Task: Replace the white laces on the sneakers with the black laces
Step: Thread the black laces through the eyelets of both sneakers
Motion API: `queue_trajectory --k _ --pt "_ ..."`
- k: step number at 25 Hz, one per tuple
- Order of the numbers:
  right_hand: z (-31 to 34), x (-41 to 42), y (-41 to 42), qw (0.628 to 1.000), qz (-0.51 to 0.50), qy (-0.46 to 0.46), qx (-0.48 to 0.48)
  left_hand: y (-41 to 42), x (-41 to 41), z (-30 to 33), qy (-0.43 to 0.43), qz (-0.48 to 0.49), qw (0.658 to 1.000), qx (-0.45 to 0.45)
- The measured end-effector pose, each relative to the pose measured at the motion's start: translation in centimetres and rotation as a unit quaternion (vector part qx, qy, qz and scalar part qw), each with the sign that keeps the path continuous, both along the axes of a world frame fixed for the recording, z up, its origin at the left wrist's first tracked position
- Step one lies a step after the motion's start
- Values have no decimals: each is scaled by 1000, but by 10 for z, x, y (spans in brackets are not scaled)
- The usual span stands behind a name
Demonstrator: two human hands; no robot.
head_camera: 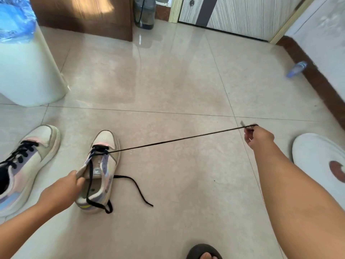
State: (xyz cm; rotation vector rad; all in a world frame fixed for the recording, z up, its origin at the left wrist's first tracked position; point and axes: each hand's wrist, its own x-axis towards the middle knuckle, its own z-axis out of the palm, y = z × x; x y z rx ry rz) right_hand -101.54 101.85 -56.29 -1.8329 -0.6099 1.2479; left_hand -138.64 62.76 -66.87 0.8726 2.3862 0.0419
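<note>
A pastel sneaker (110, 144) stands on the tiled floor at lower left of centre, with a black lace (179, 140) threaded through its front eyelets. My left hand (63, 191) grips the sneaker's collar beside the tongue. My right hand (258, 136) pinches the lace near its tip, far to the right, and the lace runs taut from the shoe to it. The lace's other end (138, 189) trails slack over the heel and onto the floor. A second sneaker (43, 146) at far left carries black laces up its eyelets.
A white bin (28, 71) with a blue bag stands at upper left beside a brown cabinet (84, 15). A round white object (317, 156) lies at the right edge. A blue bottle (296, 69) lies by the skirting. A foot in a dark sandal (204, 252) shows at the bottom.
</note>
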Motion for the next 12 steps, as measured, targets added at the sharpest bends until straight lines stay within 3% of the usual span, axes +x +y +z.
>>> queue_trajectory --k 2,6,10,12 --pt "-6 6 -4 999 11 31 -43 2 2 4 -15 5 1000 -1" --pt "-37 -11 -43 973 136 -30 -185 10 12 23 -25 -13 999 -27" --pt "-42 -85 -103 939 288 -18 -185 30 7 53 0 21 995 98" --pt "-35 -131 -138 906 379 57 -178 43 5 65 25 7 984 177"
